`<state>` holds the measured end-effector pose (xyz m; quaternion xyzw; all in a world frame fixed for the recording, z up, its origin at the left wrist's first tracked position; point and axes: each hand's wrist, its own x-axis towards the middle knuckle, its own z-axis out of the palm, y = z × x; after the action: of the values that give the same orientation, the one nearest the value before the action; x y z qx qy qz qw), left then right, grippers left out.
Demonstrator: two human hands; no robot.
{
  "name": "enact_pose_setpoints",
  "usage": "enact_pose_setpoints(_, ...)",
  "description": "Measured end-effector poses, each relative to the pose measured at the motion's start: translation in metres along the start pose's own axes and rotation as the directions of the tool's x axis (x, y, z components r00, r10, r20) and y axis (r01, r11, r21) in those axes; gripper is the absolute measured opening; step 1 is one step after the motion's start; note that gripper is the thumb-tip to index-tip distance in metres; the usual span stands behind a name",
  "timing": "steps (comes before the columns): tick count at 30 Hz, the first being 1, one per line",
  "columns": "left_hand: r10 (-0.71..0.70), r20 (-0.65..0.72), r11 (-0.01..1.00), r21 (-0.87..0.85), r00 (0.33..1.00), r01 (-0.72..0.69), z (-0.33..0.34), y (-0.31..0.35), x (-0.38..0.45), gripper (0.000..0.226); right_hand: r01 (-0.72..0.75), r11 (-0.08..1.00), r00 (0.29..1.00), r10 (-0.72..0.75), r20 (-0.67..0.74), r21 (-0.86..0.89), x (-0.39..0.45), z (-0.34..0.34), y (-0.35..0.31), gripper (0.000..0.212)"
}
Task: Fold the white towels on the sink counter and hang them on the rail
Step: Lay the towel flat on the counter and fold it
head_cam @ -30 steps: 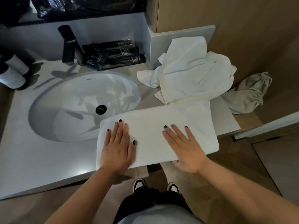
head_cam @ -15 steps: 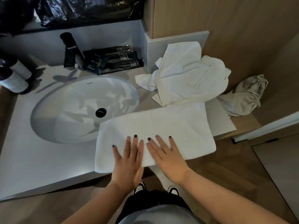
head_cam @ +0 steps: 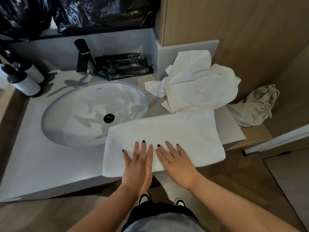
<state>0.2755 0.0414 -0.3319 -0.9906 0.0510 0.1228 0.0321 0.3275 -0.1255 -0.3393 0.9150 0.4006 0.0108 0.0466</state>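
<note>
The worktop (head_cam: 50,164) carries a basin (head_cam: 93,114) and, right of it, a folded towel (head_cam: 184,131) whose near edge overhangs the front. Behind it a second towel (head_cam: 197,86) lies crumpled against the wall. The left hand (head_cam: 138,163) and right hand (head_cam: 175,163) lie flat, fingers straight, side by side on the folded towel, gripping nothing. Pressing toward that overhanging edge could tip the towel off or drag the layers askew.
</note>
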Motion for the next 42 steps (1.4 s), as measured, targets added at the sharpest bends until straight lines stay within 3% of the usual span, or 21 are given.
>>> enact_pose_setpoints(10,0.020,0.069,0.998,0.052,0.997,-0.024,0.009,-0.007,0.006,0.076,0.096,0.994,0.995,-0.095,-0.017,0.051,-0.012,0.000,0.018,0.073)
enact_pose_setpoints(15,0.136,-0.038,0.991,0.007,0.990,-0.135,0.000,-0.025,-0.004,0.084,0.114,0.992,0.993,-0.114,-0.005,0.049,-0.027,0.003,0.043,0.080)
enact_pose_setpoints(18,0.245,-0.153,0.969,0.020,0.958,-0.245,0.010,-0.042,-0.014,0.044,0.083,0.996,0.997,-0.083,-0.007,0.038,-0.040,0.005,0.061,0.084)
enact_pose_setpoints(19,0.253,-0.191,0.967,0.006,0.948,-0.257,0.015,-0.048,-0.016,0.043,0.075,0.996,0.997,-0.074,-0.011,0.040,-0.043,0.006,0.067,0.085)
enact_pose_setpoints(21,0.257,-0.210,0.964,-0.012,0.944,-0.265,0.020,-0.060,-0.020,0.066,0.067,0.997,0.998,-0.066,-0.014,0.038,-0.050,0.008,0.078,0.086)
enact_pose_setpoints(23,0.271,-0.253,0.958,-0.018,0.929,-0.285,0.023,-0.073,-0.025,0.067,0.059,0.998,0.998,-0.058,-0.029,0.027,-0.056,0.008,0.088,0.086)
enact_pose_setpoints(25,0.241,-0.354,0.962,-0.036,0.904,-0.271,0.025,-0.085,-0.029,0.052,0.039,0.999,0.999,-0.038,-0.039,0.011,-0.063,0.009,0.100,0.088)
enact_pose_setpoints(29,0.221,-0.445,0.944,-0.124,0.868,-0.305,0.028,-0.103,-0.030,0.052,-0.010,1.000,0.999,0.011,-0.051,0.017,-0.081,0.006,0.126,0.091)
enact_pose_setpoints(32,0.207,-0.389,0.910,-0.260,0.898,-0.323,0.026,-0.115,-0.031,0.074,-0.064,0.992,0.998,0.066,-0.013,0.109,-0.086,0.004,0.138,0.092)
enact_pose_setpoints(34,0.166,-0.340,0.885,-0.362,0.926,-0.292,0.023,-0.124,-0.032,0.077,-0.138,0.941,0.990,0.142,0.012,0.310,-0.084,0.004,0.143,0.084)
enact_pose_setpoints(37,0.038,-0.315,0.844,-0.498,0.948,-0.199,0.014,-0.130,-0.028,0.050,-0.293,0.787,0.956,0.238,0.172,0.544,-0.080,0.001,0.158,0.068)
enact_pose_setpoints(40,-0.096,-0.260,0.744,-0.660,0.961,-0.105,0.007,-0.130,-0.021,0.039,-0.367,0.703,0.930,0.294,0.220,0.609,-0.069,-0.004,0.170,0.046)
enact_pose_setpoints(42,-0.182,-0.293,0.686,-0.722,0.939,-0.092,0.009,-0.131,-0.014,0.018,-0.415,0.660,0.908,0.339,0.245,0.626,-0.061,-0.006,0.175,0.031)
